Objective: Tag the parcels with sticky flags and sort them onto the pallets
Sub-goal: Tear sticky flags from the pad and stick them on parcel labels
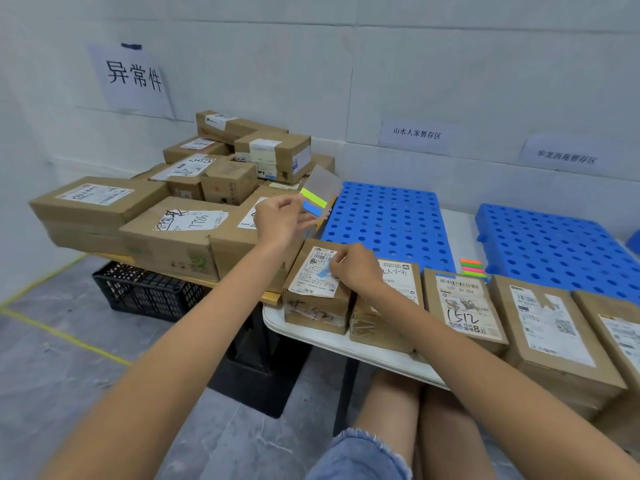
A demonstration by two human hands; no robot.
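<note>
Rt hand [349, 268] presses blue flag [323, 271] onto parcel [313, 289] — left hand [278, 216] holds flag sheet [317, 199].

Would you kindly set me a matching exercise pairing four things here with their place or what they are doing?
Things: 1 left hand; 2 right hand; 3 black crate; 4 loose flag stack.
Places: A on the floor below the piled parcels; B between the two blue pallets; C pinching the sheet of flags; D holding a blue flag on a parcel's label.
Pairs: 1-C; 2-D; 3-A; 4-B.
</note>
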